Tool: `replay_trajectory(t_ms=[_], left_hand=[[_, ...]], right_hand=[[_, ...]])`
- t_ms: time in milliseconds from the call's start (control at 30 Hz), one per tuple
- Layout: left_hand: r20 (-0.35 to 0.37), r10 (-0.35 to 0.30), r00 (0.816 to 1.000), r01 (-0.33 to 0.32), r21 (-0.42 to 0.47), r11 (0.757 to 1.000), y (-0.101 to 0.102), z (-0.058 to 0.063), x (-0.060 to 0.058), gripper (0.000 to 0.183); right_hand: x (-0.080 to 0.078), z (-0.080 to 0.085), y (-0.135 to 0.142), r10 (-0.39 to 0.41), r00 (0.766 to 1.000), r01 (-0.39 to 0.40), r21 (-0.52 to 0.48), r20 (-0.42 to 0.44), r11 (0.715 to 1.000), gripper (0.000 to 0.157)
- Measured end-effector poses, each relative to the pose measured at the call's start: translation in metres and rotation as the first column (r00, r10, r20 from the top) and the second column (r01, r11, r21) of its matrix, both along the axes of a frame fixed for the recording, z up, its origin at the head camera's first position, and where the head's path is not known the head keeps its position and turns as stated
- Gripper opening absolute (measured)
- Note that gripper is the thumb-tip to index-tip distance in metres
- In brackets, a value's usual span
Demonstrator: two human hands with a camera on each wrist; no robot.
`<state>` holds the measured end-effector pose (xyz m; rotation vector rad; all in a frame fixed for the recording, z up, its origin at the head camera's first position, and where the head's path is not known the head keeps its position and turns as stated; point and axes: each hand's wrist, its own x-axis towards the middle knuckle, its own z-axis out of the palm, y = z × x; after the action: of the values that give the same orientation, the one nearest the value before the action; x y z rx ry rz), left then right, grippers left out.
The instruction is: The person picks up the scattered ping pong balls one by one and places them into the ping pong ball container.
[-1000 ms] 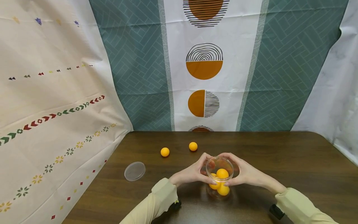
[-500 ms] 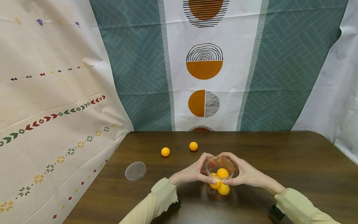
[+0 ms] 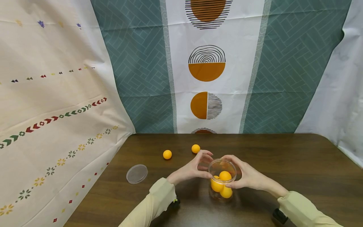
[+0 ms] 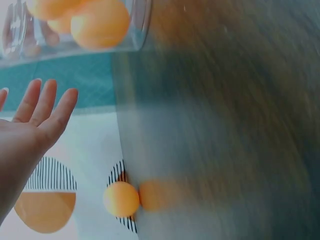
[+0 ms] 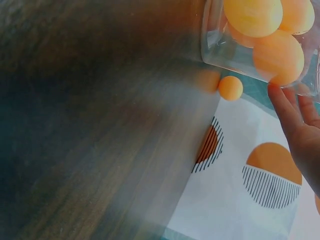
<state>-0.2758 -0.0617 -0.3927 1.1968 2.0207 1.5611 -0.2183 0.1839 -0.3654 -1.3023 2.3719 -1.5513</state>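
Right hand (image 3: 247, 175) grips the jar (image 3: 222, 182), steadying it; the spread left hand (image 3: 193, 169) likely needs to reach ping-pong balls (image 3: 167, 154) near the counter's (image 3: 283, 160) back edge.

Behind the brown table (image 3: 297, 157) hangs a teal-and-white cloth (image 3: 241, 78), with a patterned cream cloth (image 3: 56, 107) at left.

A clear, round, open-topped jar (image 3: 214, 195) stands upright between my hands, held near the rim by my right hand (image 3: 249, 178), with my left hand (image 3: 191, 171) just beside it. Smooth orange balls (image 3: 225, 175) lie heaped inside, visible through the wall.
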Motion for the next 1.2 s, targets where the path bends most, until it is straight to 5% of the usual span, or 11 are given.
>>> replay_trajectory(t_ms=[233, 533, 833, 1033, 1200], left_hand=[[-0.019, 0.149, 0.989, -0.147, 0.065, 0.987, -0.007, -0.001, -0.003, 0.053], [-0.02, 0.246, 0.969, -0.243, 0.111, 0.964, -0.015, 0.027, 0.01, 0.055], [-0.059, 0.413, 0.909, -0.404, 0.124, 0.906, -0.025, 0.028, 0.008, 0.044], [-0.079, 0.468, 0.88, -0.457, 0.126, 0.881, -0.03, 0.027, 0.006, 0.042], [-0.087, 0.504, 0.859, -0.496, 0.103, 0.862, -0.037, 0.025, 0.003, 0.045]], right_hand=[[-0.003, -0.004, 0.002, -0.007, 1.0, 0.007, 0.006, 0.018, 1.0, 0.068], [0.0, 0.001, 0.001, 0.005, 1.0, -0.004, -0.012, 0.029, 1.0, 0.067], [-0.004, -0.005, 0.002, 0.005, 1.0, -0.004, -0.021, 0.022, 1.0, 0.067], [-0.016, -0.025, 0.008, -0.012, 1.0, 0.012, -0.007, 0.028, 1.0, 0.071], [-0.013, -0.022, 0.007, -0.024, 0.999, 0.024, 0.004, 0.027, 1.0, 0.07]])
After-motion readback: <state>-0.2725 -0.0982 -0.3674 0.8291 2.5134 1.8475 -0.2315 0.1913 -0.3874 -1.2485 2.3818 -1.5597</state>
